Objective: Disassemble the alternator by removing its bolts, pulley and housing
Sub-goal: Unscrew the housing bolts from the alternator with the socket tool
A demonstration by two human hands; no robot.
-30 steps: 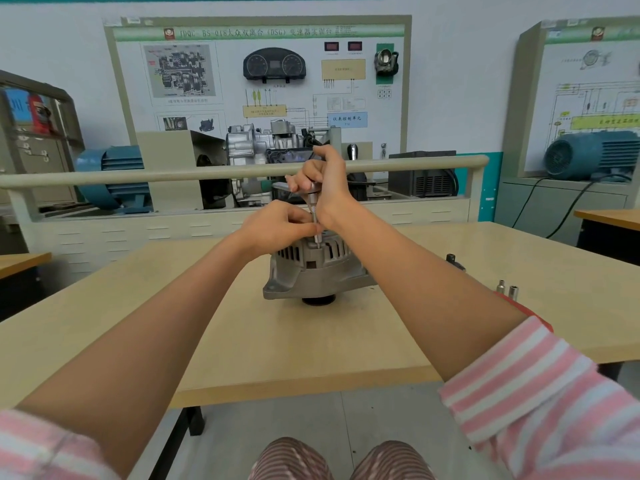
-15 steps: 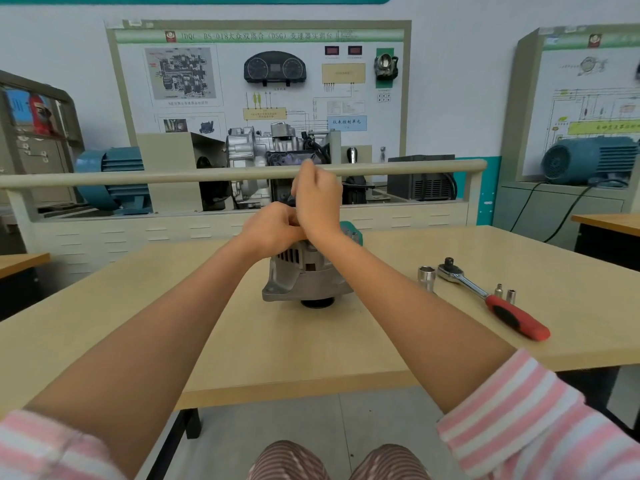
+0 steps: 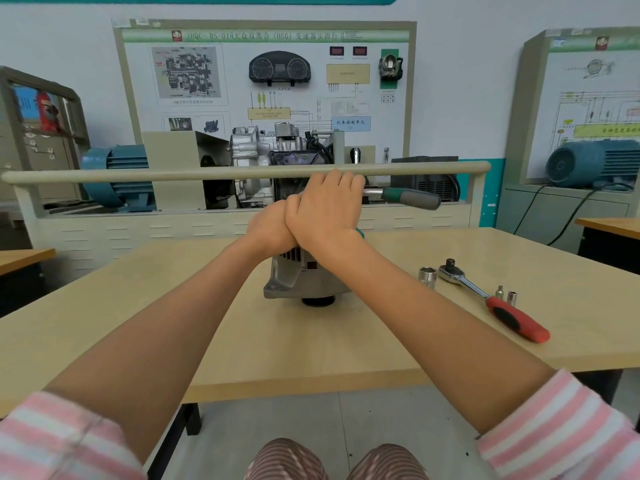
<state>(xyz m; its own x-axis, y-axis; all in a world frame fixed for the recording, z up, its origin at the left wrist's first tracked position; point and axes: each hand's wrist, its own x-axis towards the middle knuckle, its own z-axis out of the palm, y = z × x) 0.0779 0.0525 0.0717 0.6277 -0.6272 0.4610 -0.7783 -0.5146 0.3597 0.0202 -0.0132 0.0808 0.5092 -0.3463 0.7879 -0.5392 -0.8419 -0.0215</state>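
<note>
The grey cast-metal alternator (image 3: pixel 296 278) stands on the pale wooden tabletop (image 3: pixel 311 344), near its middle, with the black round pulley (image 3: pixel 318 301) under it, against the wood. Both hands are on top of it and cover its upper part. The right hand (image 3: pixel 325 209) is over the alternator, its grip clenched around a tool with a green and grey handle (image 3: pixel 410 198); this handle sticks out to the right, level with the hand and above the tabletop. The left hand (image 3: pixel 272 228) presses against the right hand from the left side, just above the alternator; I cannot tell what its fingers do, they are hidden. To the right of the alternator, apart from it, lie a steel ratchet with red and black handle (image 3: pixel 491 303), one big shiny socket (image 3: pixel 426 276) just beside its head, and two small sockets (image 3: pixel 505 295) near its handle.
</note>
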